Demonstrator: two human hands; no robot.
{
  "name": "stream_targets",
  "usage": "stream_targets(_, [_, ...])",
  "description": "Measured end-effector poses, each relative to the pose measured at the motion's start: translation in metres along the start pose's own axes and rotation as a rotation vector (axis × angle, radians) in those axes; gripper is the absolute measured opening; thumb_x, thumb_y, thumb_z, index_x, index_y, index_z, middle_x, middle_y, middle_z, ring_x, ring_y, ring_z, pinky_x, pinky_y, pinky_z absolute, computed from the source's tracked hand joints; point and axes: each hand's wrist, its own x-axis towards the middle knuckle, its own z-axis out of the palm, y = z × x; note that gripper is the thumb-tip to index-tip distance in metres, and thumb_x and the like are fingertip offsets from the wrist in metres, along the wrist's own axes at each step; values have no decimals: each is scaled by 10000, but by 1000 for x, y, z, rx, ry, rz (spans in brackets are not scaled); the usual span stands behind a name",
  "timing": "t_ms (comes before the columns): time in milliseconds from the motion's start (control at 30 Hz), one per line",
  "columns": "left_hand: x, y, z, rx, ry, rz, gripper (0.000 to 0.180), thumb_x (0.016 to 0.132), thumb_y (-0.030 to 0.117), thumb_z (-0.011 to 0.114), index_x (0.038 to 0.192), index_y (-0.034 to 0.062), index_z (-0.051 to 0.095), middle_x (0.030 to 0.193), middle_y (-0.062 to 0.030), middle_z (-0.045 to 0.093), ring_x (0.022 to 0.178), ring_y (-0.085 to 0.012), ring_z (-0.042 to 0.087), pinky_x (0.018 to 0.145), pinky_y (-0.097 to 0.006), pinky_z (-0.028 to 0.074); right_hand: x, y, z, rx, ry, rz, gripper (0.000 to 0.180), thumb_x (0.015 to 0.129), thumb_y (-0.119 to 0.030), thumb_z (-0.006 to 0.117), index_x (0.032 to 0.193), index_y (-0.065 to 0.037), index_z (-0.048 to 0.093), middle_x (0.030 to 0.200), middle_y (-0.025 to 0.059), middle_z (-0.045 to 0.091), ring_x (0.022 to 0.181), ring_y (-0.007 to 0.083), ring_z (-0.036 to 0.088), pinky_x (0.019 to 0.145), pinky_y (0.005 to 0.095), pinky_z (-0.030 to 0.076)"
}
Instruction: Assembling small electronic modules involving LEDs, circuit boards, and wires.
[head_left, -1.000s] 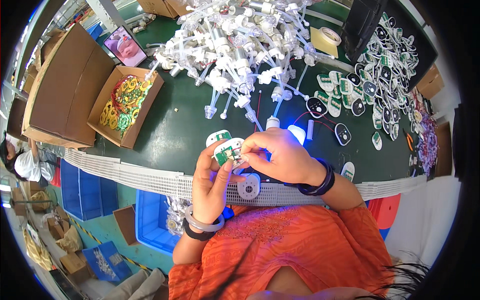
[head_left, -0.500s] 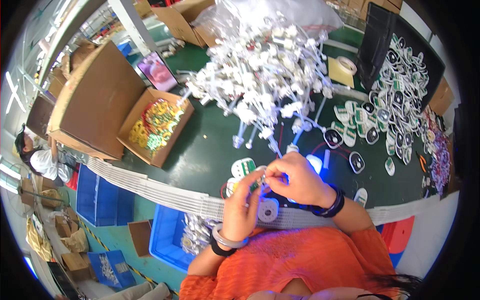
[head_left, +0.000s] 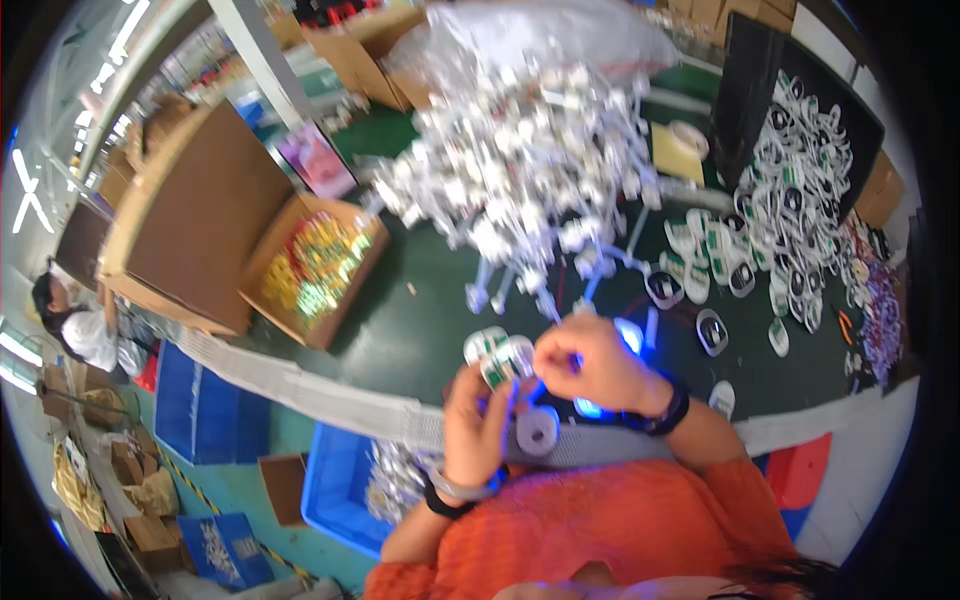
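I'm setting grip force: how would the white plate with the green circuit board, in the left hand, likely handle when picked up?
The white plate looks light: the left hand holds it in a pinch. It's probably stiff, its rounded outline showing no sag. The exposed green circuit board may be fragile, though blur hides details.

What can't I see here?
Head view: whatever the right hand may pinch, hidden by the hand and blur.
Head view: tiny details on the front green-and-white piece in the left hand, lost to blur.
Head view: far end of the plastic bag, cut off by the top edge.
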Motion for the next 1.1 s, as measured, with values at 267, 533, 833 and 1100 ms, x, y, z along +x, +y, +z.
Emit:
stream_targets(267, [8, 2, -3, -238, -39, -96, 278, 961, 41, 544, 1233, -1, 504, 1159, -135, 634, 1000, -225, 671, 768, -290, 582, 10, 1, -2, -39, -61, 6, 100, 770, -147, 714, 754, -98, 629, 602, 33, 605, 535, 214, 578, 584, 347, 389])
stream_targets(533, [-1, -3, 3, -169, -22, -92, 294, 953, 36, 557, 1236, -25, 503, 1128, -135, 646, 959, -207, 678, 741, -280, 581, 2, -2, -1, -24, -79, 19, 122, 773, -164, 717, 757, -84, 627, 608, 57, 617, 547, 230, 592, 592, 344, 404])
stream_targets(833, [0, 1, 8, -64, 26, -49, 360, 950, 23, 557, 1302, -20, 498, 1117, -103, 651, 946, -180, 684, 675, -233, 559, 0, 3, 4, -120, -51, -21, 67, 810, -163, 687, 807, -103, 658, 708, 41, 645, 692, 242, 587, 740, 367, 421])
stream_targets(1100, [-3, -7, 12, 25, 69, 3, 397, 943, 27, 571, 1328, -23, 491, 1063, -100, 671, 881, -142, 684, 652, -227, 547, -2, 1, 9, -78, -69, 25, 61, 822, -146, 672, 836, -92, 649, 741, 50, 640, 730, 257, 581, 792, 384, 417])
